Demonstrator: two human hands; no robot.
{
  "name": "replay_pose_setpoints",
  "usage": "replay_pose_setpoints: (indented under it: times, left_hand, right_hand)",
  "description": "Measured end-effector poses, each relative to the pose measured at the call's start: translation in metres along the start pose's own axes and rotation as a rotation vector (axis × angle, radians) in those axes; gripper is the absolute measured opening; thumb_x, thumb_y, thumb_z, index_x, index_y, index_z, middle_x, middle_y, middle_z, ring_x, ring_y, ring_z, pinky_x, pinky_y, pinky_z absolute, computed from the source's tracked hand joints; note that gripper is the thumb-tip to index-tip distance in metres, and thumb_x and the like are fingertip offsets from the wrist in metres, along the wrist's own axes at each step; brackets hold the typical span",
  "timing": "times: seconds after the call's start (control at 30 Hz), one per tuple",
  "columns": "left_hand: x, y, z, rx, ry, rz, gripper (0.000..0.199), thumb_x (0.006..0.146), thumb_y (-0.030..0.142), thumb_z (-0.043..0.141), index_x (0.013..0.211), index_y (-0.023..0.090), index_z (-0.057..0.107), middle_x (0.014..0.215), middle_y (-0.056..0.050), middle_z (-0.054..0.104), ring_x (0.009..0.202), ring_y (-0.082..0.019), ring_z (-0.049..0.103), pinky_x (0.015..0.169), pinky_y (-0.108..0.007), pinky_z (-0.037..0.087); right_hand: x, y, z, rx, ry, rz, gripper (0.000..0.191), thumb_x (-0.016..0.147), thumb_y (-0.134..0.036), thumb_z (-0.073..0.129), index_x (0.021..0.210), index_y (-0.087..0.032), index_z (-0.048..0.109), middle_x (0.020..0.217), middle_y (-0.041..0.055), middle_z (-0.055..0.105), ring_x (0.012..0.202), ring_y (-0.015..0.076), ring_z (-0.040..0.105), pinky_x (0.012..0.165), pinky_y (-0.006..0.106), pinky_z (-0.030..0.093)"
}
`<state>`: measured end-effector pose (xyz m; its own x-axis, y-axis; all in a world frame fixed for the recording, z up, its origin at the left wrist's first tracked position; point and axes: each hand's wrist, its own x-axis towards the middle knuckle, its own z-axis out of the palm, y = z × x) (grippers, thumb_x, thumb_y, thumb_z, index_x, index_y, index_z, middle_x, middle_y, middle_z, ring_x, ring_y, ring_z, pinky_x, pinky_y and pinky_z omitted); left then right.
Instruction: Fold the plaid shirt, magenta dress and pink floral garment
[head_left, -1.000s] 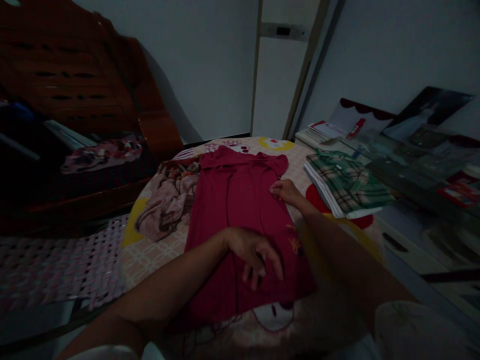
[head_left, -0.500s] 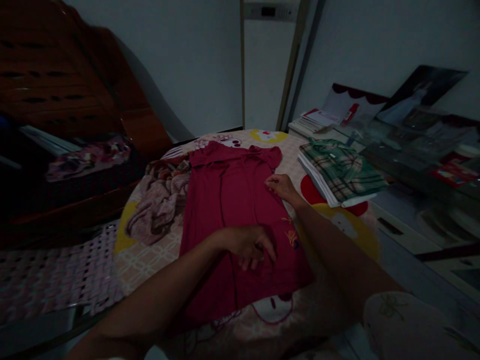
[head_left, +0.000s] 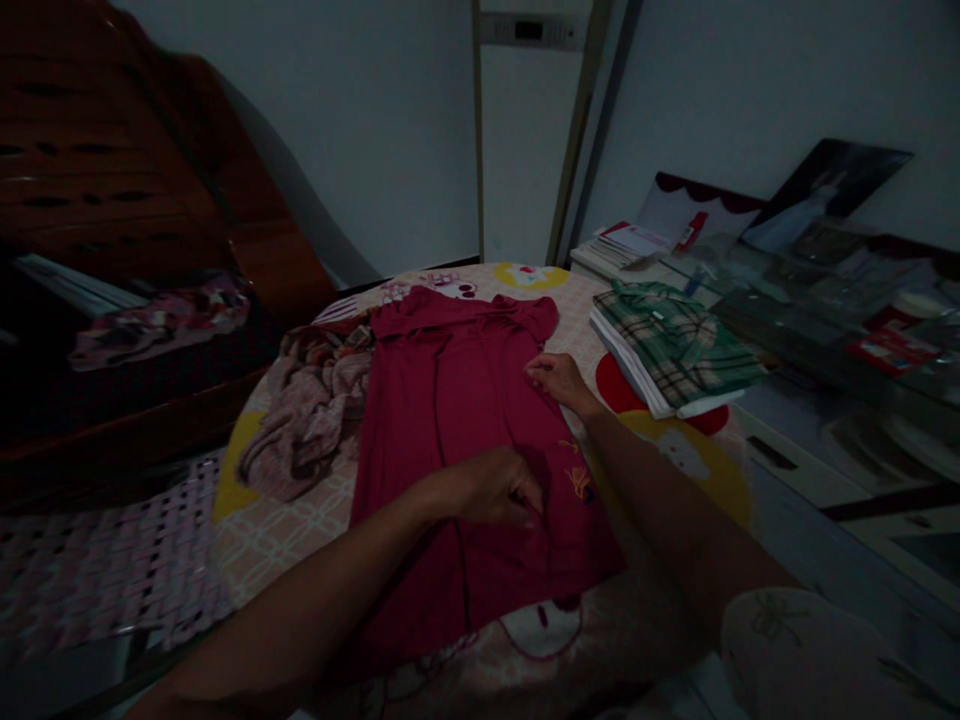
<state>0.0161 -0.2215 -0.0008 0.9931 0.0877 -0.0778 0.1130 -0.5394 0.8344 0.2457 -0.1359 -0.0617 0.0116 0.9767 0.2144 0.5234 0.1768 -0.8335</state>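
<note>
A dark pink shirt (head_left: 480, 400) lies spread on the round table, its collar end far from me and its hem close. Small yellow embroidery shows near its right edge. My left hand (head_left: 499, 488) is closed in a pinch on the cloth at the lower middle, and a small fold rises at the fingertips. At the shirt's right edge, farther up, my right hand (head_left: 559, 380) pinches the fabric between thumb and fingers. The fingertips of both hands are partly hidden.
A patterned tablecloth (head_left: 285, 545) covers the table. A crumpled mauve garment (head_left: 307, 420) lies left of the shirt. Folded clothes with a green plaid shirt (head_left: 675, 335) on top sit at the right. A glass-topped cabinet (head_left: 795, 310) stands beyond, a wooden bench (head_left: 255, 230) at left.
My left hand's fingers have closed from loosely spread to a pinch on the shirt. My right hand stays at the right edge. The whole view has shifted slightly.
</note>
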Motion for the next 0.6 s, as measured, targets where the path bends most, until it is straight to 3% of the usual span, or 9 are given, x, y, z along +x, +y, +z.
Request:
replay_pose_setpoints:
  times: [0.1, 0.2, 0.3, 0.4, 0.6]
  left_hand:
    - [-0.002, 0.018, -0.003, 0.334, 0.101, 0.044, 0.023, 0.077, 0.003, 0.061, 0.087, 0.019, 0.075, 0.087, -0.004, 0.072, 0.078, -0.014, 0.063, 0.070, -0.022, 0.045]
    - [-0.001, 0.024, -0.002, 0.495, 0.157, 0.065, 0.026, 0.076, -0.001, 0.056, 0.080, 0.019, 0.071, 0.094, -0.005, 0.068, 0.093, -0.018, 0.061, 0.084, -0.027, 0.045]
    - [0.004, 0.018, 0.000, 0.424, 0.118, 0.191, 0.019, 0.076, 0.001, 0.060, 0.079, 0.017, 0.069, 0.100, -0.007, 0.066, 0.103, -0.020, 0.058, 0.095, -0.030, 0.043]
    - [0.008, 0.007, 0.002, 0.260, 0.028, 0.270, 0.022, 0.076, 0.000, 0.061, 0.087, 0.017, 0.070, 0.096, -0.007, 0.068, 0.097, -0.018, 0.060, 0.090, -0.027, 0.045]
    - [0.006, -0.006, 0.005, 0.017, -0.063, 0.251, 0.012, 0.085, 0.015, 0.063, 0.091, 0.017, 0.073, 0.089, -0.009, 0.071, 0.082, -0.017, 0.063, 0.078, -0.025, 0.046]
  right_hand:
    - [-0.001, -0.001, 0.000, 0.010, 0.004, 0.007, 0.018, 0.076, -0.029, 0.058, 0.079, -0.016, 0.070, 0.067, 0.0005, 0.065, 0.064, 0.0132, 0.059, 0.060, 0.022, 0.044]
    - [-0.001, -0.002, 0.000, 0.012, 0.015, 0.023, 0.017, 0.075, -0.028, 0.058, 0.079, -0.016, 0.070, 0.067, 0.0006, 0.065, 0.065, 0.0134, 0.059, 0.061, 0.022, 0.045]
    - [-0.002, -0.004, 0.000, 0.019, 0.026, 0.035, 0.016, 0.074, -0.026, 0.058, 0.077, -0.016, 0.070, 0.068, 0.0007, 0.065, 0.064, 0.0131, 0.059, 0.060, 0.022, 0.044]
    - [-0.002, -0.007, 0.000, 0.038, 0.027, 0.051, 0.015, 0.073, -0.025, 0.058, 0.076, -0.016, 0.069, 0.068, 0.0006, 0.066, 0.063, 0.0123, 0.058, 0.060, 0.022, 0.044]
    - [-0.005, -0.016, 0.000, 0.108, 0.040, 0.134, 0.016, 0.072, -0.024, 0.059, 0.079, -0.014, 0.069, 0.064, -0.0006, 0.064, 0.053, 0.0094, 0.054, 0.052, 0.020, 0.042]
